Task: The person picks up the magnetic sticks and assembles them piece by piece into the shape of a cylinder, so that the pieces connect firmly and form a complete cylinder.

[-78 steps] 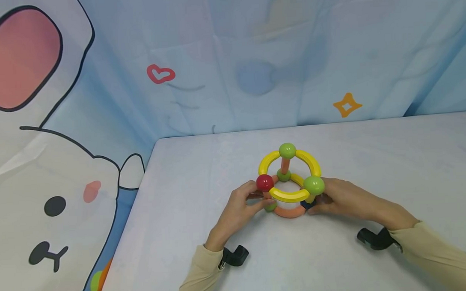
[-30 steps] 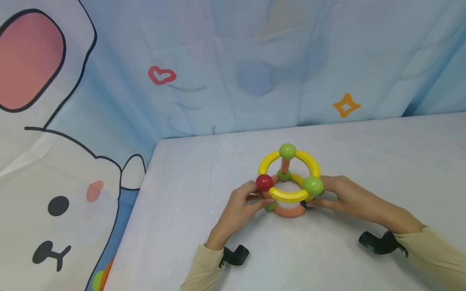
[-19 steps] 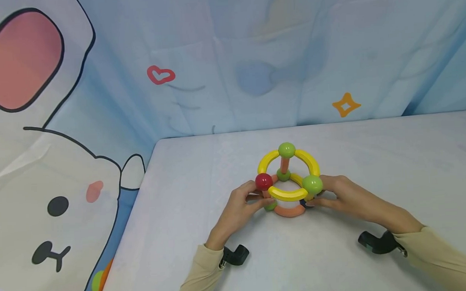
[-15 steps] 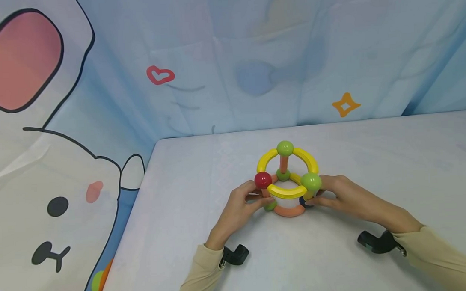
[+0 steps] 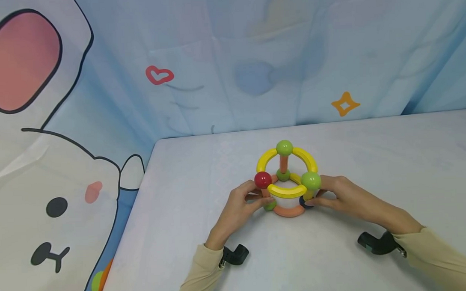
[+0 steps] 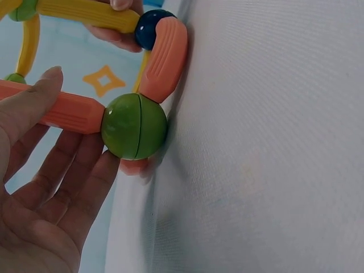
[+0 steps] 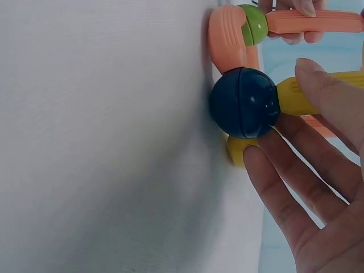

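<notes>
A magnetic ball-and-stick frame stands on the white table, with an upper ring of curved yellow sticks above a lower ring that includes an orange curved stick. A red ball and two green balls join the upper ring. My left hand pinches the upright orange stick just above a green ball. On the other side, my right hand holds the upright yellow stick above a dark blue ball. That blue ball is partly covered by the right thumb in the head view.
White cloth covers the table around the frame. Behind it hangs a light blue printed curtain, and a cartoon-animal print lines the left side. Each wrist carries a black camera.
The upper ring has shifted slightly left and away. My right thumb and fingers have moved up a little from the blue ball to the yellow stick. My left hand has stayed put.
</notes>
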The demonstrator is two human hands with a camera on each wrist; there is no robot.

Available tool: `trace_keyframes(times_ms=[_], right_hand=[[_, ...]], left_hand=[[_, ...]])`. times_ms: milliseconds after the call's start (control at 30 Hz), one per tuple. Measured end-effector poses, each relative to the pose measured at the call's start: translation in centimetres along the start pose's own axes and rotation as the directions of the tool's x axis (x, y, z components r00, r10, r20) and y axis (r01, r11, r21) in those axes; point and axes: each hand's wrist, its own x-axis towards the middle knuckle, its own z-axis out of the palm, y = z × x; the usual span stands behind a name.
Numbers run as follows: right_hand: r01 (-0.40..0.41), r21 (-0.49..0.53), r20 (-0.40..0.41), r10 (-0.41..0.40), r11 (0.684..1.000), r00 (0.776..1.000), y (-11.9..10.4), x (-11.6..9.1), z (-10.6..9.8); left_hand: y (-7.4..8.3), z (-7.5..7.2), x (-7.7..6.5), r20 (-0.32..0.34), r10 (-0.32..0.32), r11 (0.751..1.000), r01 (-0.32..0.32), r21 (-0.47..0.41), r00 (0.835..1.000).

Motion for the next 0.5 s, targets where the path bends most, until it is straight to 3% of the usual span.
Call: trace_keyframes(times_ms=[333, 500], right_hand=[[0.079, 0.031, -0.069, -0.077, 0.996, 0.995, 0.8, -0.5, 0.9], [0.075, 0.032, -0.079, -0.072, 0.997, 0.994, 0.9, -0.6, 1.2]], left_hand=[[0.1, -0.1, -0.3, -0.003, -0.011, 1.000, 0.011, 0.015, 1.000], [0.0, 0.0, -0.3, 0.004, -0.002, 1.000, 0.002, 0.022, 1.000]])
